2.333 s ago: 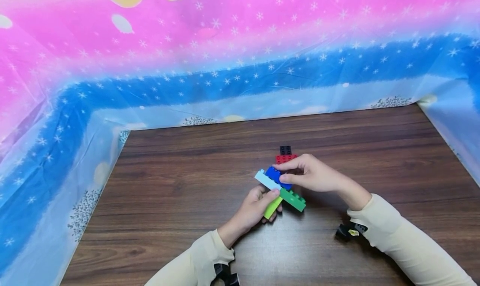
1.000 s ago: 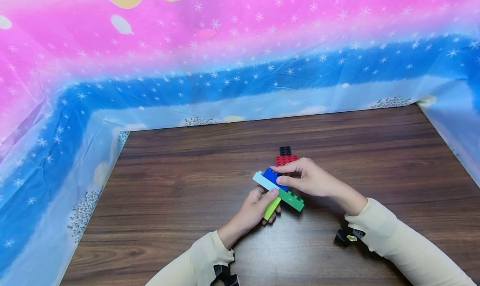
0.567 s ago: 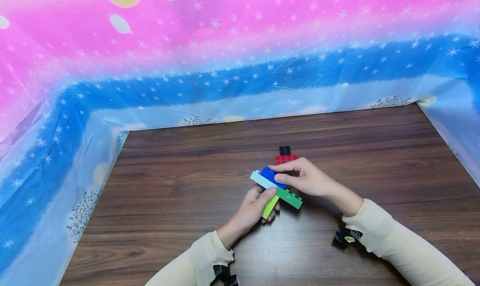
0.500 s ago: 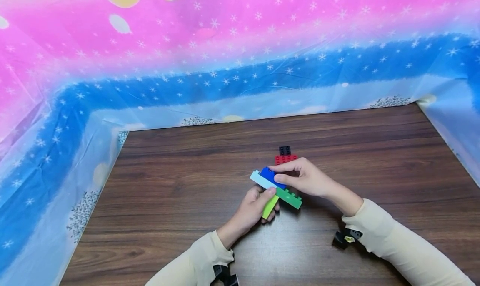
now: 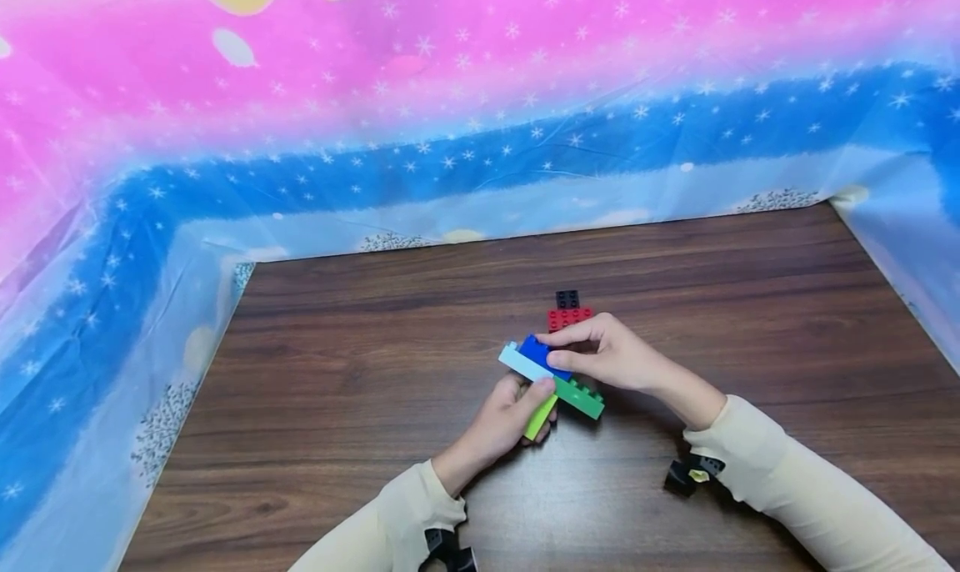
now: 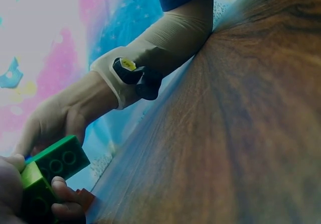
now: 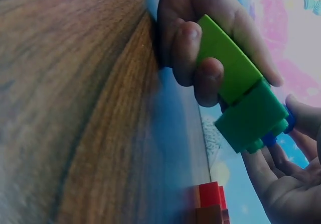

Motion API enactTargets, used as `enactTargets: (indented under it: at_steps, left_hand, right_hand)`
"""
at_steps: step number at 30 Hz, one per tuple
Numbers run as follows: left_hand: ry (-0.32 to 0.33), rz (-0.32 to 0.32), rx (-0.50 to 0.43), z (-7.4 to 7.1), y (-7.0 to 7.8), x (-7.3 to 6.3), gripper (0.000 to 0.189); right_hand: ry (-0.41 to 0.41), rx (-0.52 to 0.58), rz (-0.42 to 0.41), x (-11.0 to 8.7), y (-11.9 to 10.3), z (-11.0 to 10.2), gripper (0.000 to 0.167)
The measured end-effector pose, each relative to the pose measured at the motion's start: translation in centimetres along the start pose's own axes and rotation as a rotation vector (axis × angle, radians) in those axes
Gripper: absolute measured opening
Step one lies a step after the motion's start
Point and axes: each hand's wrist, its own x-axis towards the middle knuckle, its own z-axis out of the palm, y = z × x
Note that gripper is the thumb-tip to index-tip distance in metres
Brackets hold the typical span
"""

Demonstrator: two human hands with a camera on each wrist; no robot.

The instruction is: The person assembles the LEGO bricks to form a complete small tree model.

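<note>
My left hand (image 5: pixel 501 419) grips a lime-green brick (image 5: pixel 538 422), its thumb pressing near where a light-blue brick (image 5: pixel 521 361) and a green brick (image 5: pixel 579 398) meet end to end. These two form a slanted bar above the lime one, held over the table. Thumb and fingers of my right hand (image 5: pixel 622 361) pinch a blue brick (image 5: pixel 534 351) lying along the bar's far side, over the studs. From the right wrist view, the green brick (image 7: pixel 256 117) sits against the lime brick (image 7: pixel 225 63), and only a bit of the blue brick (image 7: pixel 289 121) shows.
Just beyond the hands, a red brick (image 5: pixel 562 317) lies on the wooden table (image 5: pixel 360 388) with a black brick (image 5: pixel 567 299) behind it. My right hand partly covers the red one. A pink and blue snowflake cloth (image 5: pixel 420 155) borders the table's back and sides.
Both hands have shifted slightly left with the bricks since the earliest frame. The grips stay the same, and the head view has tilted a little.
</note>
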Motion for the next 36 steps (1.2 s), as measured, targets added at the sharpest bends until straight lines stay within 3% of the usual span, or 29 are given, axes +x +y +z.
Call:
enactTargets:
  at_steps: [6,9,12,14,16,19,24,36]
  left_hand:
    - [0.040,-0.027,-0.004,-0.2,-0.1,0.3,0.036]
    - [0.060,-0.051,-0.002,-0.1,0.1,0.4,0.032]
    - [0.077,-0.075,0.010,0.0,0.1,0.3,0.029]
    - [0.100,-0.088,0.008,0.0,0.2,0.3,0.023]
    - [0.118,-0.092,0.000,0.0,0.2,0.3,0.019]
    - [0.126,-0.095,-0.012,0.0,0.1,0.4,0.019]
    - [0.102,-0.090,-0.019,-0.2,-0.1,0.4,0.025]
    - [0.060,-0.062,0.022,-0.2,0.2,0.0,0.029]
  right_hand:
    - [0.033,-0.057,0.002,0.1,-0.2,0.0,0.031]
    - [0.082,-0.148,-0.059,0.1,-0.5,-0.7,0.029]
    - [0.157,-0.383,-0.144,-0.1,-0.7,-1.8,0.021]
    - [0.183,-0.589,-0.151,-0.3,-0.8,-2.6,0.014]
    - [0.158,-0.760,-0.113,-0.6,-0.8,-3.3,0.009]
    - [0.060,-0.899,-0.005,-0.7,-0.7,-3.8,0.010]
    - [-0.040,-0.933,0.097,-0.5,-0.6,-3.6,0.014]
    - [-0.155,-0.832,0.128,-0.6,0.0,-3.3,0.028]
